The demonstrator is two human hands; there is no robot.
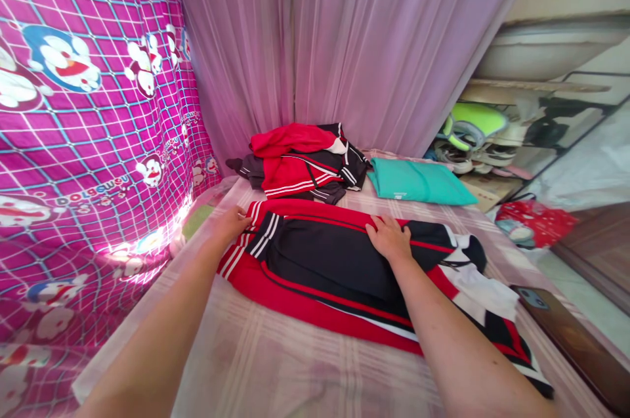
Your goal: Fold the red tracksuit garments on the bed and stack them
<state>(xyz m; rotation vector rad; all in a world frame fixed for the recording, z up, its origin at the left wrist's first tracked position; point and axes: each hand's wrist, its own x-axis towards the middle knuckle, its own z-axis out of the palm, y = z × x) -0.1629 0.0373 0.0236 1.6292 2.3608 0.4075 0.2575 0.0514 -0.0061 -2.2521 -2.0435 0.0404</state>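
Note:
A red, black and white track jacket [325, 254] lies spread lengthwise on the bed, with white-striped ribbed bands at its left end. Pinched in the fingers of my left hand [235, 224] is the jacket's striped edge at that end. My right hand [390, 238] rests palm down on the black middle part near the far red edge, fingers outstretched and holding nothing. Under my right forearm, part of the jacket is hidden. White and black sections fan out at its right end.
Behind the jacket sits a crumpled pile of red and black clothes [305, 162], beside a folded teal bundle [418, 180]. A phone [575, 339] lies at the bed's right edge. Purple curtains [344, 44] hang behind, a pink patterned cloth [98, 109] at left. Shoes [453, 159] fill a rack at right.

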